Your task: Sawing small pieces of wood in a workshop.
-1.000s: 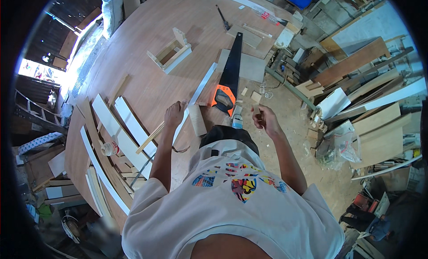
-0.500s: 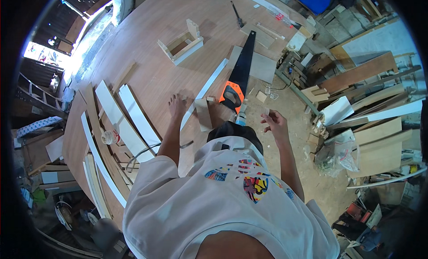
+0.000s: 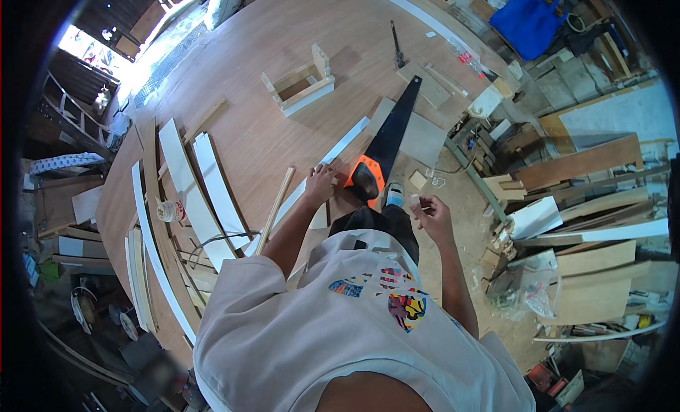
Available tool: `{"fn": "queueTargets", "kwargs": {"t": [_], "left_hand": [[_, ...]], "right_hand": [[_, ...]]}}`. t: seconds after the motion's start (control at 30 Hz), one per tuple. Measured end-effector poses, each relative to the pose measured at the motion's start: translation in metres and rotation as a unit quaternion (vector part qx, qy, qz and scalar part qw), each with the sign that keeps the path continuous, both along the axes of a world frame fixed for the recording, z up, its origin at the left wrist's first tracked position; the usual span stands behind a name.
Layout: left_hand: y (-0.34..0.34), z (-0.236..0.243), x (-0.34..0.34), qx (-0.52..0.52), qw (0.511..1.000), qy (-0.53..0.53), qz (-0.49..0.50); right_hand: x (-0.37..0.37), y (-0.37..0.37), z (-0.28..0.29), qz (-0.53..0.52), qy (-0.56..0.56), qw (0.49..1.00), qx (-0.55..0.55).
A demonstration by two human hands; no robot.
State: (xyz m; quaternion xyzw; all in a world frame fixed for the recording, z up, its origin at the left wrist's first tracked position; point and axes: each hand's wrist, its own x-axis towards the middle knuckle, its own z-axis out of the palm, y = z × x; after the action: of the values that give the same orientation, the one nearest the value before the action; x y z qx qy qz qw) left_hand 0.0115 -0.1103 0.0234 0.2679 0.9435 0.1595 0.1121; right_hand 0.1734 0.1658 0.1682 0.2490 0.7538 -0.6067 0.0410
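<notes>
My left hand [image 3: 321, 184] has curled fingers over the upper end of a short wooden block [image 3: 319, 216] at the table edge; its lower part shows below the hand. Beside it lies a handsaw [image 3: 384, 143] with a black blade and an orange handle, the handle toward me. My right hand [image 3: 433, 215] is raised to the right of the saw, pinching a small pale piece [image 3: 415, 199], apparently wood. Close to my left forearm lie a narrow wooden strip [image 3: 278, 206] and a long white strip [image 3: 343, 139].
On the wooden table [image 3: 241, 100] sit a small open wooden frame [image 3: 301, 86], several white boards [image 3: 191, 185] and a jar [image 3: 170, 211]. A clear bottle [image 3: 467, 61] lies at the far edge. Scrap boards [image 3: 581, 164] are piled on the right, beside a plastic bag [image 3: 535, 298].
My left hand has moved right, from the narrow strip to the wooden block, uncovering the strip. My right hand stays raised with the small piece. The whole view has shifted slightly.
</notes>
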Motion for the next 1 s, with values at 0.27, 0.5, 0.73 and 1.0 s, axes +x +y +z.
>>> {"fn": "queueTargets", "kwargs": {"t": [0.27,0.5,0.73,1.0], "left_hand": [[0.021,0.024,-0.007,0.061,0.989,-0.022,0.135],[0.044,0.089,0.019,0.266,0.858,0.022,0.438],[0.032,0.127,0.101,0.296,0.757,0.046,0.581],[0.004,0.097,0.147,0.319,0.671,0.025,0.669]], "right_hand": [[-0.079,0.065,-0.047,0.145,-0.044,0.986,0.072],[-0.192,0.047,-0.074,0.329,0.031,0.936,0.118],[-0.249,-0.012,-0.124,0.485,0.127,0.833,0.233],[-0.256,-0.039,-0.155,0.498,0.148,0.8,0.3]]}}
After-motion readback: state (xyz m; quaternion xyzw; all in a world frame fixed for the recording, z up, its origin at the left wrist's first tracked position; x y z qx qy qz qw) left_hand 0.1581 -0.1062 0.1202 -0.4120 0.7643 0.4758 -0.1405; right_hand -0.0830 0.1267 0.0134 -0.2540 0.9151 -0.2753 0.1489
